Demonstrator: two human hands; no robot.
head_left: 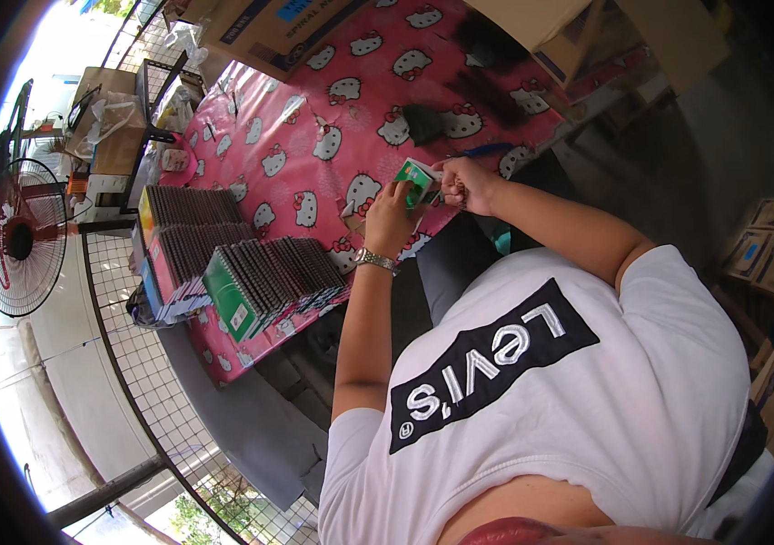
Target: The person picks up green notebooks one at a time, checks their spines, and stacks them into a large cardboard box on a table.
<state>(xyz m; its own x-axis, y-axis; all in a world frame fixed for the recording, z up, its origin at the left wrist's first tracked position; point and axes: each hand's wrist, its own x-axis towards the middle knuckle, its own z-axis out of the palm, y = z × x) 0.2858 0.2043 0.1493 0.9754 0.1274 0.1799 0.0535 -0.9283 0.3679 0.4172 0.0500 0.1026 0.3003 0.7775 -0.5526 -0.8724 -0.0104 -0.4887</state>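
Observation:
My left hand [391, 216], with a metal watch at the wrist, is closed around a small green-and-white box [417, 176] near the table's front edge. My right hand [468, 185] is curled into a fist-like pinch right beside the box's right side. Whatever its fingers hold, if anything, is hidden. A blue pen-like object [489, 150] lies on the table just beyond the right hand. Behind the box sits a dark greenish lump [423, 123] whose kind I cannot make out. Spiral notebooks [269, 280] with green covers stand packed in a row to the left of my left forearm.
More spiral notebooks [189, 227] stand behind that row. The table has a pink cat-patterned cover [305, 168]. Cardboard boxes [287, 36] stand at the far side, and an open carton [578, 41] at the far right. A fan [24, 236] and wire mesh [146, 363] are on the left.

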